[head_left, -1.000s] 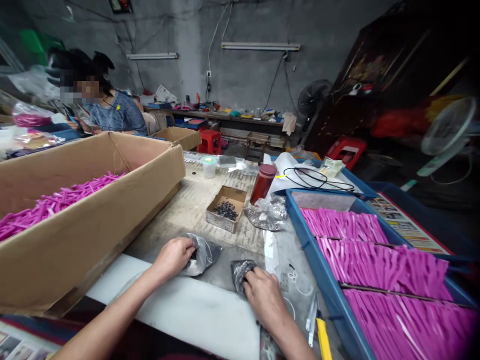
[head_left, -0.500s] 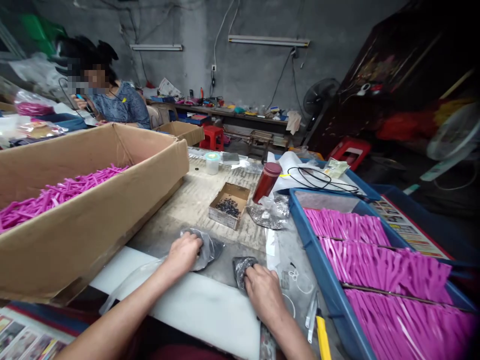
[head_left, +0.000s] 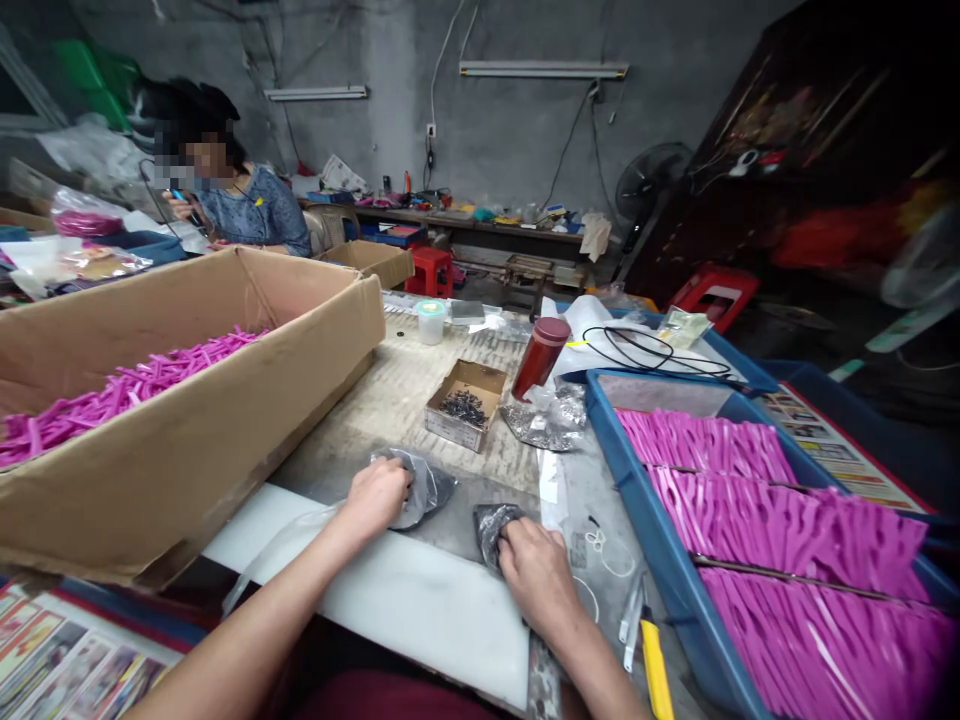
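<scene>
Both hands (head_left: pixel 379 494) (head_left: pixel 537 572) touch plastic bags (head_left: pixel 430 488) (head_left: pixel 491 530) between carton (head_left: pixel 225 430) and blue tray (head_left: pixel 643 545).

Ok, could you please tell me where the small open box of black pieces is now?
In the head view, the small open box sits mid-table, just left of the red cylindrical container, beyond the two hands.

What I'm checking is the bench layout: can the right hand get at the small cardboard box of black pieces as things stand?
Probably yes: the small cardboard box stands open-topped ahead of the right hand with nothing tall between, though that hand is at a dark bag.
</scene>
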